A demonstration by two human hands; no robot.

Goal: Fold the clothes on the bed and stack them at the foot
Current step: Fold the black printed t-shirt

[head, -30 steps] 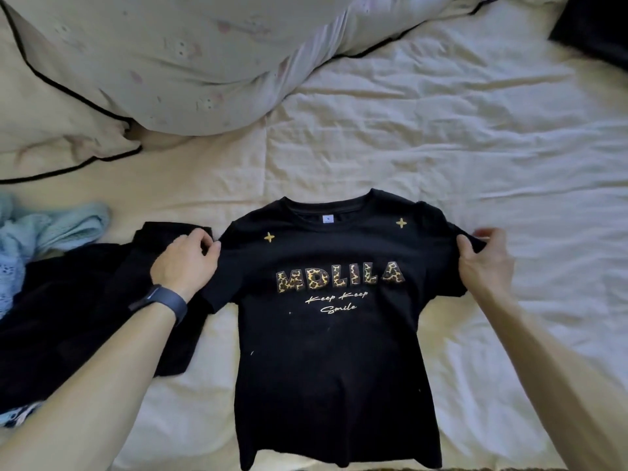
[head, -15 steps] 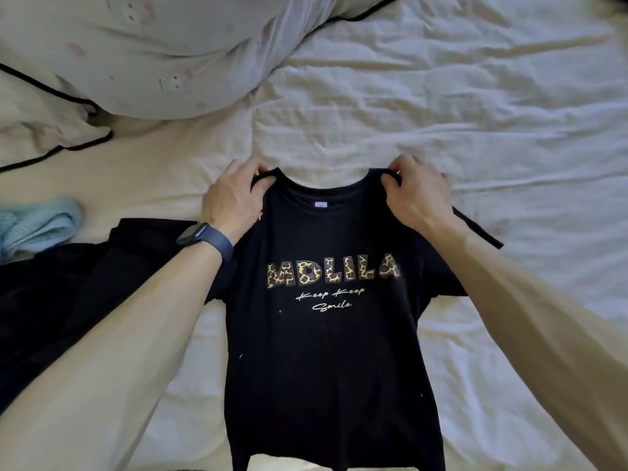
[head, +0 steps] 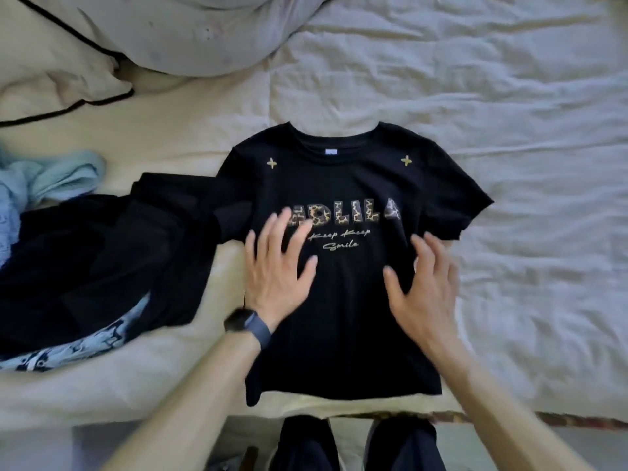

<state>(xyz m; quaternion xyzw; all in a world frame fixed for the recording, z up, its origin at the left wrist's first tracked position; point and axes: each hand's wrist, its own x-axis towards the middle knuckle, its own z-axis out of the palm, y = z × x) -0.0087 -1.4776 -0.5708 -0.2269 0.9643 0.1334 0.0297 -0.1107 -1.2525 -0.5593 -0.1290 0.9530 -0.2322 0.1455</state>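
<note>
A bed covered with a crumpled cream cotton sheet (head: 509,96) filled the view, with a large pale printed pillow (head: 190,28) at 11 o'clock. A black short-sleeved cotton T-shirt (head: 343,328) was laid face up at the centre, its collar toward 12 o'clock and its hem at the bed's edge toward 6 o'clock. A loose heap of dark unfolded garments (head: 102,260) lay at 9 o'clock, touching the shirt's sleeve there, with a light blue knitted garment (head: 51,178) beyond it.

The left hand (head: 277,270) and the right hand (head: 424,287) were held over the chest of the shirt. The fingers (head: 430,246) were spread and straight, gripping nothing. Because of blur, it could not be told whether they pressed the cloth or hung just above it. A dark wristband watch (head: 246,322) was worn on the left wrist.

The step was judged to be smoothing before the first fold. It would be done best with flat palms swept from the chest outward toward 3 and 9 o'clock, then down to the hem. The rumpled sleeve at 9 o'clock should be drawn clear of the heap first.

Leopard-patterned block lettering (head: 353,214) read "ADLILA", with its start hidden by the left hand. Below it, gold script (head: 339,237) read "Keep Keep Smile". The small white neck label (head: 330,152) could not be read.
</note>
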